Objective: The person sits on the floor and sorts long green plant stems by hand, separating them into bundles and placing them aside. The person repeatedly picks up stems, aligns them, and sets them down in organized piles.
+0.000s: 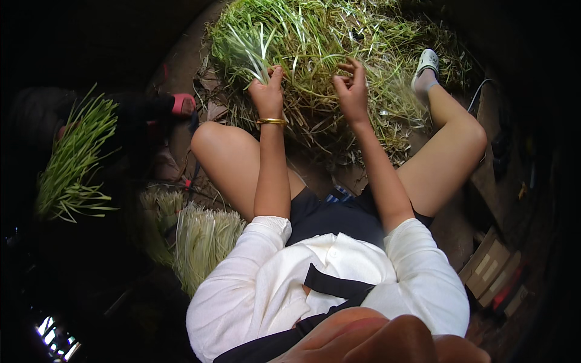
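Note:
My left hand (268, 93) is closed around the pale lower ends of a small bunch of green-leaved stalks (261, 59), perhaps garlic chives. To its right, my right hand (353, 93) is raised with bent fingers; thin yellowish strands pass near its fingertips, and I cannot tell whether it grips one. Both hands are over a large heap of green stalks and brown, withered leaves (317, 100). The heap is greener at the upper left and more tangled and yellowed at the right.
Trimmed pale-ended bundles (206, 245) stand beside my left thigh. At the far left another person, in dark clothing and with a pink sandal (180, 104), has a green bunch (79, 159) by them. Cardboard boxes (490, 267) lie at the lower right. My shoe (426, 66) touches the heap's right edge.

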Motion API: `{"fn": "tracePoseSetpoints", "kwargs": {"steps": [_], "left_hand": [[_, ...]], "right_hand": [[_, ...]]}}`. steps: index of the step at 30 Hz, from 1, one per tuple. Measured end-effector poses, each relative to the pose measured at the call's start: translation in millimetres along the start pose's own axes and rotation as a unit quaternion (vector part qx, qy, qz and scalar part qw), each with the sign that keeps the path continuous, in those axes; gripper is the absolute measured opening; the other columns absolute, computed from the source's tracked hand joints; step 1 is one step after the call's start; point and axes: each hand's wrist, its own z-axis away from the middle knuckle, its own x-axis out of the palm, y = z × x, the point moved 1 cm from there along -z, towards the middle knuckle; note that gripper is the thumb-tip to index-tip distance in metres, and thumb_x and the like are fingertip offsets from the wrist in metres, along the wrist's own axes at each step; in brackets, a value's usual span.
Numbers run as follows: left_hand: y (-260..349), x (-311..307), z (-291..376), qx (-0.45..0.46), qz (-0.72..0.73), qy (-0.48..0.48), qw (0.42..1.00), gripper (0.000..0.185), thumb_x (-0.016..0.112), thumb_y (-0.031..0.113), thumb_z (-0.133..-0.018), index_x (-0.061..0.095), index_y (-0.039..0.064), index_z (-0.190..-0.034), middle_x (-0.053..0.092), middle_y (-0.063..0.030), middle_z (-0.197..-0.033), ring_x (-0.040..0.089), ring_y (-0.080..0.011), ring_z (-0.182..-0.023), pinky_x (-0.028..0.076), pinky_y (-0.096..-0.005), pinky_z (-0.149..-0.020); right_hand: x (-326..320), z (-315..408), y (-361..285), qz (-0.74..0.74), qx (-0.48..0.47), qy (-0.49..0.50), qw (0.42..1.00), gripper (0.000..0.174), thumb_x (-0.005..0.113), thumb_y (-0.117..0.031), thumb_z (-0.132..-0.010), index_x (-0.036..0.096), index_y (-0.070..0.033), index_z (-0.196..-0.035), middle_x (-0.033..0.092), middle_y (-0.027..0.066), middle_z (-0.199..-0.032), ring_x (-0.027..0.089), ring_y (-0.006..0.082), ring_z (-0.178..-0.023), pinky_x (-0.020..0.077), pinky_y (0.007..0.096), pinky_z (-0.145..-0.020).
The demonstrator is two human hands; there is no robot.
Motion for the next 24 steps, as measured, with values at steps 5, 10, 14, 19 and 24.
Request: {"fn": "tracePoseSetpoints", "kwargs": {"steps": [5, 10, 14, 19, 24], "left_hand": [[5, 6, 4, -0.023, 0.009, -0.022, 0.999, 0.011, 0.066, 0.014, -0.085, 0.061, 0.004, -0.087, 0.058, 0.0016, -0.063, 0.034, -0.0007, -0.036, 0.022, -0.0191, -0.034], [5, 6, 6, -0.055, -0.028, -0.098, 0.993, 0.024, 0.071, 0.015, -0.081, 0.063, -0.002, -0.095, 0.064, -0.0049, -0.079, 0.052, -0.0080, -0.060, 0.040, -0.0217, -0.056], [-6, 4, 13, -0.019, -0.085, -0.177, 0.980, 0.019, 0.073, 0.010, -0.077, 0.066, -0.003, -0.089, 0.065, -0.0043, -0.078, 0.060, -0.0099, -0.068, 0.048, -0.0220, -0.063], [-3, 3, 11, 0.024, -0.156, -0.192, 0.969, 0.010, 0.068, 0.011, -0.079, 0.067, 0.001, -0.081, 0.061, 0.0013, -0.070, 0.052, -0.0048, -0.059, 0.040, -0.0194, -0.053], [19, -5, 3, -0.094, 0.223, -0.167, 0.956, 0.005, 0.059, 0.013, -0.088, 0.058, 0.008, -0.088, 0.058, -0.0004, -0.073, 0.032, -0.0007, -0.039, 0.022, -0.0189, -0.035]], "right_hand": [[24, 9, -8, 0.079, -0.108, -0.183, 0.974, 0.031, 0.063, -0.015, -0.083, 0.056, -0.002, -0.111, 0.060, 0.0139, -0.103, 0.061, 0.0213, -0.081, 0.0491, 0.0301, -0.066], [30, 4, -1, -0.084, 0.005, -0.200, 0.976, 0.017, 0.060, -0.013, -0.086, 0.062, 0.001, -0.095, 0.064, 0.0053, -0.082, 0.059, 0.0130, -0.074, 0.0468, 0.0266, -0.066], [23, 4, 3, -0.114, 0.022, -0.192, 0.975, 0.019, 0.060, -0.013, -0.087, 0.060, 0.002, -0.098, 0.062, 0.0038, -0.086, 0.055, 0.0080, -0.076, 0.0455, 0.0236, -0.067], [17, 1, 2, -0.079, -0.023, -0.209, 0.974, 0.017, 0.060, -0.013, -0.087, 0.058, 0.001, -0.097, 0.060, 0.0021, -0.084, 0.054, 0.0085, -0.076, 0.0442, 0.0232, -0.067], [-9, -9, 0, 0.037, 0.013, -0.294, 0.955, 0.020, 0.058, -0.014, -0.088, 0.058, 0.001, -0.102, 0.060, 0.0028, -0.080, 0.052, 0.0078, -0.068, 0.0425, 0.0220, -0.061]]}}
